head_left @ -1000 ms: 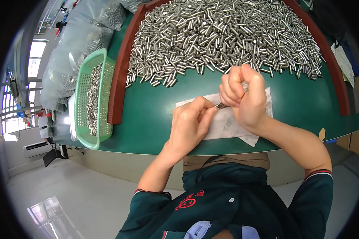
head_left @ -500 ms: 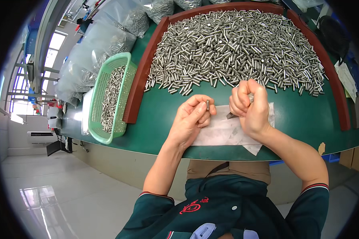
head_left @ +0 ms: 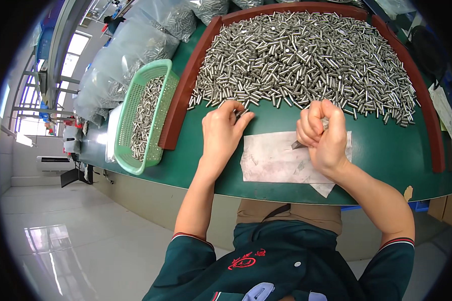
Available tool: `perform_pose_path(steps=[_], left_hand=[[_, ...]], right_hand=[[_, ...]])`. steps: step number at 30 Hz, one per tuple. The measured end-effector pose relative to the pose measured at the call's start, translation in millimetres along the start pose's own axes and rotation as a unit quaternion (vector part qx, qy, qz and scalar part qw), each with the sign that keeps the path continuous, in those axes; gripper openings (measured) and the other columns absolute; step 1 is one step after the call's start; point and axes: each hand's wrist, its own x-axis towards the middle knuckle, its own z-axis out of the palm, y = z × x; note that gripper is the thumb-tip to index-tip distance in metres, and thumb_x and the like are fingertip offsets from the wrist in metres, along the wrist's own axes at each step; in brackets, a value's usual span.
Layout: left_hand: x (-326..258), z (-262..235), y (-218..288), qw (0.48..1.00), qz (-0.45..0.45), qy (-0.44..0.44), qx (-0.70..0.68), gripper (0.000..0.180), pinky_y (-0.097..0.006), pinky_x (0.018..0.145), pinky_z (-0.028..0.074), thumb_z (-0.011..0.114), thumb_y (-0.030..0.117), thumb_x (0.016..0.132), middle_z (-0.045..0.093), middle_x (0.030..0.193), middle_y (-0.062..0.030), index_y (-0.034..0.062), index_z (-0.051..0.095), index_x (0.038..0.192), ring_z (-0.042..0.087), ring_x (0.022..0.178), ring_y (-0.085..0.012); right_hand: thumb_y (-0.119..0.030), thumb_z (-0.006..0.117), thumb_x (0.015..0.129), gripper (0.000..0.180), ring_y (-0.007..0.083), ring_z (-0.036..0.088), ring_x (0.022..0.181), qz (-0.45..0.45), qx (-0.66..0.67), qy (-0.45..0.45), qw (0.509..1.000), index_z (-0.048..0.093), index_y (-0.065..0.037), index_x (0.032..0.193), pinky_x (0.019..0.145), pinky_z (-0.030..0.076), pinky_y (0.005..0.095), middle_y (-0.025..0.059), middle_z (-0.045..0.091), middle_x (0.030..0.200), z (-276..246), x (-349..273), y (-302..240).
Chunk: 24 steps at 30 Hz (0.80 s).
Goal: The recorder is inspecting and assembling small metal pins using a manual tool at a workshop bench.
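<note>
Short silvery metal pins [head_left: 306, 60] lie in a broad heap on the green table. At the heap's near left edge, my left hand [head_left: 221, 131] has its fingers curled and its thumb toward the forefinger. A metal pin [head_left: 239, 114] shows between them; whether there are more is hidden. My right hand [head_left: 324, 138] is a fist around a grey tool [head_left: 298, 145], whose dark flat end sticks out at the fist's left. The rest of the tool is mostly covered by the fingers. Below this fist lies a pale, stained cloth [head_left: 273, 159], flat on the table.
A dark red raised border [head_left: 188, 83] surrounds the heap at left, back and right. Left of it, a light green basket [head_left: 160, 128] holds more pins. Clear plastic bags [head_left: 113, 62] of pins stand behind the basket. The table's front edge [head_left: 266, 199] runs before my waist.
My left hand has moved from over the cloth, where it pinched one pin, forward and left to the heap's edge. My right fist stays above the cloth with the tool.
</note>
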Motion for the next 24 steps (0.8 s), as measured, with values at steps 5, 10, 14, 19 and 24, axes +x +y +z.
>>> perform_pose_path(steps=[5, 10, 14, 19, 24], left_hand=[[3, 12, -3, 0.996, 0.077, -0.001, 0.039, 0.016, -0.028, 0.042, 0.034, 0.067, 0.01, 0.07, 0.041, 0.045, -0.0059, 0.0003, 0.055, 0.072, 0.039, 0.038, -0.016], [1, 8, 10, 0.953, -0.092, -0.064, -0.281, 0.016, -0.021, 0.043, 0.032, 0.058, 0.014, 0.082, 0.053, 0.061, -0.0028, 0.0006, 0.052, 0.074, 0.042, 0.049, -0.0053], [3, 2, -1, 0.725, -0.195, -0.193, -0.632, 0.005, -0.017, 0.042, 0.024, 0.053, 0.009, 0.084, 0.058, 0.07, -0.0075, 0.0042, 0.052, 0.083, 0.03, 0.046, -0.0025], [1, 3, -2, 0.728, -0.2, -0.203, -0.624, 0.009, -0.017, 0.045, 0.026, 0.053, 0.005, 0.082, 0.059, 0.074, -0.0082, 0.0018, 0.055, 0.091, 0.031, 0.048, -0.0026], [-1, 4, -5, 0.741, -0.185, -0.219, -0.607, 0.013, -0.017, 0.046, 0.027, 0.052, 0.005, 0.084, 0.059, 0.077, -0.0078, 0.0007, 0.057, 0.095, 0.033, 0.05, -0.0028]], right_hand=[[-0.022, 0.029, 0.086, 0.035, 0.0065, 0.019, 0.039, 0.004, 0.012, -0.004, 1.0, 0.028, -0.008, 0.053, 0.038, 0.017, 0.0226, -0.0012, 0.025, 0.044, 1, 0, -1], [-0.022, 0.029, 0.086, 0.036, 0.0066, 0.019, 0.039, 0.008, 0.011, 0.005, 1.0, 0.028, -0.008, 0.053, 0.038, 0.017, 0.0225, -0.0011, 0.025, 0.044, 0, 0, 0], [-0.023, 0.029, 0.086, 0.036, 0.0066, 0.019, 0.039, 0.011, 0.01, 0.009, 1.0, 0.028, -0.009, 0.053, 0.038, 0.018, 0.0224, -0.0011, 0.026, 0.044, -1, 0, -1], [-0.026, 0.028, 0.088, 0.038, 0.0066, 0.019, 0.039, 0.017, 0.021, 0.013, 1.0, 0.029, -0.009, 0.053, 0.038, 0.018, 0.0224, -0.0012, 0.026, 0.044, 0, 1, -1], [-0.027, 0.028, 0.088, 0.039, 0.0068, 0.019, 0.039, 0.022, 0.025, 0.015, 0.999, 0.029, -0.009, 0.053, 0.038, 0.018, 0.0225, -0.0014, 0.025, 0.044, 0, 1, 0]])
